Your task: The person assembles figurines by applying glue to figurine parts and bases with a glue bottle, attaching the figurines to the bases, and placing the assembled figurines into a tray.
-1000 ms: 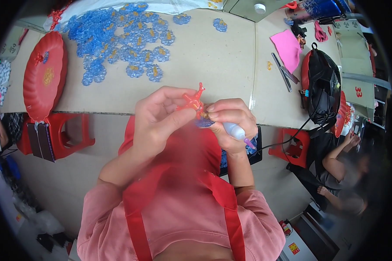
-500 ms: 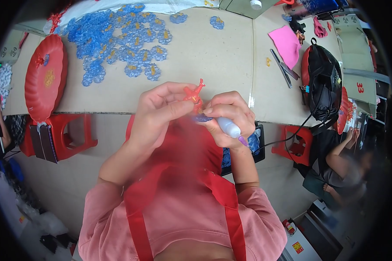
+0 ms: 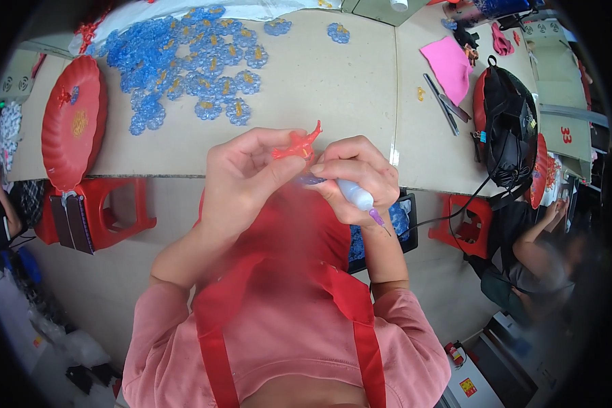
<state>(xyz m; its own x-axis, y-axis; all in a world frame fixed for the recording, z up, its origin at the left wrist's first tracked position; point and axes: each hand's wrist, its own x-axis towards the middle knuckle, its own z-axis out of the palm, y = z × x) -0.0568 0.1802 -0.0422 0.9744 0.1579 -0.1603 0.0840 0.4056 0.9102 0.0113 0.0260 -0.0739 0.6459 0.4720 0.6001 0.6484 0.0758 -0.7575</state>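
Over the table's near edge, my left hand (image 3: 241,177) pinches a small red plastic piece (image 3: 299,145) with pointed branches, one of them sticking up. Close beside it, my right hand (image 3: 367,166) is closed round a small pale squeeze bottle (image 3: 355,196) with a purple needle tip that points down and away from the red piece. A small dark blue translucent piece (image 3: 311,180) shows just under the right fingertips. Whether it touches the red piece is hard to tell, as the fingers partly cover both.
Blue translucent flower-like pieces (image 3: 214,64) with yellow middles lie heaped at the far left. A red scalloped tray (image 3: 64,136) stands left of them. To the right are scissors (image 3: 444,105), pink cloth (image 3: 447,68) and a black bag (image 3: 513,129). Red stools (image 3: 115,216) and other people are at the sides.
The red piece has turned in my left fingers, its long branch now leaning right. The bottle has shifted slightly in my right hand, and its purple tip shows more fully.
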